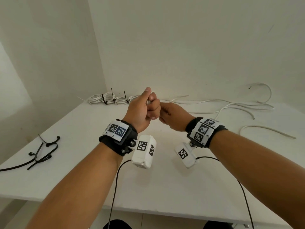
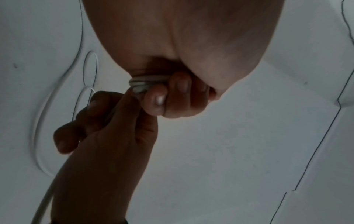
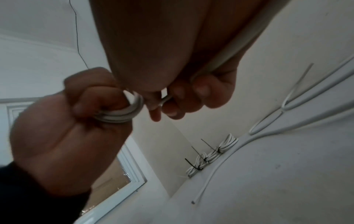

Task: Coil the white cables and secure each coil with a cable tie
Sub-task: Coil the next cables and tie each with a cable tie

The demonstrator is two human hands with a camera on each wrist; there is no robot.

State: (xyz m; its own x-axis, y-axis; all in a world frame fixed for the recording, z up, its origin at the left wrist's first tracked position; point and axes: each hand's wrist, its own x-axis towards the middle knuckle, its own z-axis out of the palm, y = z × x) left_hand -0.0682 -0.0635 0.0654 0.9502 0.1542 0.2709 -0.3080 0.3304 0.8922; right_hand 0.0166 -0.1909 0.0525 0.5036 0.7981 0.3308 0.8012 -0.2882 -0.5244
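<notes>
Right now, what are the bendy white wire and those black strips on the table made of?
The thin white cable looks plastic-coated, smooth and slightly glossy; it bends into tight loops. The loose black cable ties look like flexible matte plastic, likely nylon, lying curled.

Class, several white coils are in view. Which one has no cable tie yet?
The coil gripped in the left hand; the coils by the wall each carry a black tie.

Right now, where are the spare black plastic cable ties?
In the head view, the loose black plastic cable ties lie in a small pile on the white table near its left edge, well left of the left hand.
</notes>
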